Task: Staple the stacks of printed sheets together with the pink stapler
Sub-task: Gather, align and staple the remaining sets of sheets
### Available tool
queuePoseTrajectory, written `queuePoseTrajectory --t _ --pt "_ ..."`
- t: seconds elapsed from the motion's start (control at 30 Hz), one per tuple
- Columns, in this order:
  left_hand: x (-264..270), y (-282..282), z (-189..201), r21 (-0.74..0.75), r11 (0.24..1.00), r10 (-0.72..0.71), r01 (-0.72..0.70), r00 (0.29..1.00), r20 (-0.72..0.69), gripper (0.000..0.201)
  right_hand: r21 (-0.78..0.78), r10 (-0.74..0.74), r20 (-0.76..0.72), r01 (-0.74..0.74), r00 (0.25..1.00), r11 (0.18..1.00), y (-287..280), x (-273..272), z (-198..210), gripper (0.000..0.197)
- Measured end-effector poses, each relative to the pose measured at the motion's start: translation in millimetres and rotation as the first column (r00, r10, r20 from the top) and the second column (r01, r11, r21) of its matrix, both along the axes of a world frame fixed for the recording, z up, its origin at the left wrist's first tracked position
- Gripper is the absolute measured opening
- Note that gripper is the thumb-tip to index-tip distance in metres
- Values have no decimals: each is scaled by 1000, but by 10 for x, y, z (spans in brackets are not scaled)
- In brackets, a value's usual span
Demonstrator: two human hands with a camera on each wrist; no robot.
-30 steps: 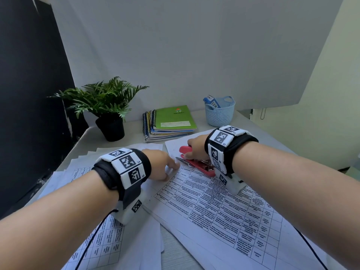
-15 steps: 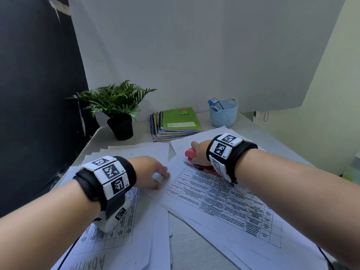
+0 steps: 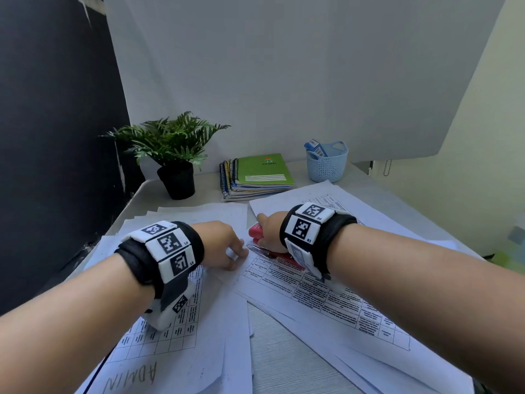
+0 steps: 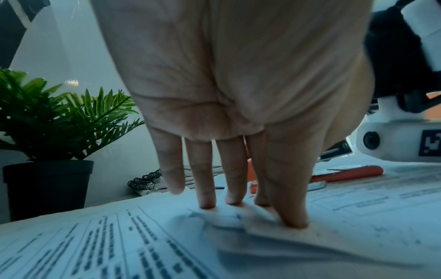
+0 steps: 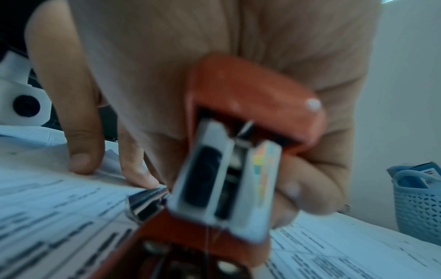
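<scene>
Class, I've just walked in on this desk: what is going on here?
A person is stapling paperwork. The right hand grips the pink stapler at the corner of a stack of printed sheets. The left hand presses straight fingers on the papers beside it.

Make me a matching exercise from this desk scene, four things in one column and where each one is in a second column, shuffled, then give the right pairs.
Things:
1. pink stapler
2. potted fern
3. blue basket
4. green notebook

Places:
A. back left corner of the desk
B. top of the spiral notebook pile
C. gripped in the right hand, at the corner of the printed sheets
D. back right of the desk

Pairs: 1-C, 2-A, 3-D, 4-B
</scene>
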State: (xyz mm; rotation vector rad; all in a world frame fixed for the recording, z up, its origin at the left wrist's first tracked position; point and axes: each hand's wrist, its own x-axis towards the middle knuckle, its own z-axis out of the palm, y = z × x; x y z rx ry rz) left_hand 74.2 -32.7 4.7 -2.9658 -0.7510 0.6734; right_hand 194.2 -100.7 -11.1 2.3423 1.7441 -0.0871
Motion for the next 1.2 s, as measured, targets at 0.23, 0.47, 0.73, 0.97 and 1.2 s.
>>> queuePoseTrajectory --t 0.23,0.47,0.73,0.97,1.2 --pt "-21 52 -23 10 1000 -14 14 1000 -10 40 -57 78 94 -73 992 996 71 -9 -26 45" --pt "-12 58 -36 18 1000 -20 19 1000 6 39 -151 128 94 -113 987 982 26 -2 146 49" --pt "-16 61 -19 9 1000 -22 22 1000 -9 40 -135 156 56 -147 986 980 -88 -68 298 43" --pt "0 55 -9 16 999 -31 32 999 -20 38 -136 61 34 -56 998 989 -42 -55 292 50" --pt "-2 25 3 46 997 -61 63 997 -40 36 -195 -11 -10 9 1000 981 41 4 268 52"
